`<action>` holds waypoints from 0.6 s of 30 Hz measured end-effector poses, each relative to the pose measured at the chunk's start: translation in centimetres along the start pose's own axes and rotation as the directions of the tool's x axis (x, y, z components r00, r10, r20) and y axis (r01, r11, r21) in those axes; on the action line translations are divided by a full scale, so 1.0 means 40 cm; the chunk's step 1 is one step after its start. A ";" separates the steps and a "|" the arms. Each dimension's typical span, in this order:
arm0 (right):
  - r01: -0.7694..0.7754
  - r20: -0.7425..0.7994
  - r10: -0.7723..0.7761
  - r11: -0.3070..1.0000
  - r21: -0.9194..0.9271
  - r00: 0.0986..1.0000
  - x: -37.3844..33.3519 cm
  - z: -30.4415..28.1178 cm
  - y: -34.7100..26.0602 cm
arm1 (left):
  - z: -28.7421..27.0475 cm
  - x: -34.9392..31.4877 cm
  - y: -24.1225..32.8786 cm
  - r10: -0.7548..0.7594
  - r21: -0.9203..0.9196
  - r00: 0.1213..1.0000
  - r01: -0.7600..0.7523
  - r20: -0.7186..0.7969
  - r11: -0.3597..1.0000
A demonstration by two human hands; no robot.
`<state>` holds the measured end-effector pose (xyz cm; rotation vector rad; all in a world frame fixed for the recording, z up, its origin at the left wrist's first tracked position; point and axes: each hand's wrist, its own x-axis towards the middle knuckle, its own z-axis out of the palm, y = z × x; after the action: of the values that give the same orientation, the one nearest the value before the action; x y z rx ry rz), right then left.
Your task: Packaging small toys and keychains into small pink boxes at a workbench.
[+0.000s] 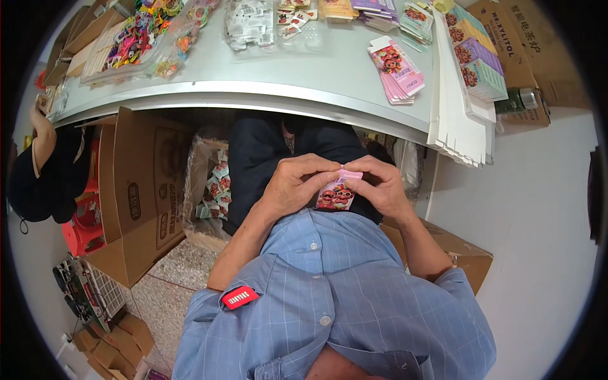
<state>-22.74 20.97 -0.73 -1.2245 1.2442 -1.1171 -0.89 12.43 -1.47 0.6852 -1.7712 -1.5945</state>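
Note:
Just above my lap, a small pink carton [335, 197] printed with red cartoon fruit is held upright between both hands. My left hand [295, 183] pinches its upper left edge with thumb and fingers. On the opposite side, my right hand [380, 188] grips the upper right of the carton, the thumb across its front near the top flap. Fingertips cover part of the top, so I cannot tell whether the flap is tucked in. A fanned stack of similar flat pink cartons [398, 71] lies on the right of the table.
The grey table [266, 79] carries a tray of colourful trinkets [142, 38], white sachets [249, 25] and more flat cartons [416, 24]. Assembled boxes [475, 63] line the right. Below, a lined box [215, 190] of small packs stands beside a big cardboard box [145, 183]. Another person [50, 171] is at left.

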 end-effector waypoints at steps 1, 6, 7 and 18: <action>-0.016 -0.018 0.016 1.000 0.000 1.000 -0.007 0.001 -0.004 | 0.004 -0.002 0.003 -0.020 -0.002 1.000 0.020 -0.016 1.000; -0.039 -0.124 0.034 0.998 -0.046 0.992 -0.027 0.009 -0.005 | 0.015 0.000 0.001 -0.123 -0.068 0.980 0.113 -0.159 0.991; -0.043 -0.210 0.054 0.997 0.056 0.976 -0.021 0.020 -0.012 | 0.018 0.016 -0.001 -0.142 -0.159 0.953 0.101 -0.268 0.982; 0.186 -0.193 -0.405 0.726 -0.662 0.894 0.161 -0.067 -0.131 | 0.046 0.265 0.086 -0.225 -0.335 0.877 0.079 -0.424 0.939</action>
<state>-24.93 14.16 4.26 -1.8570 1.8192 -1.2098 -9.07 6.14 3.14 0.9729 -1.1177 -1.6017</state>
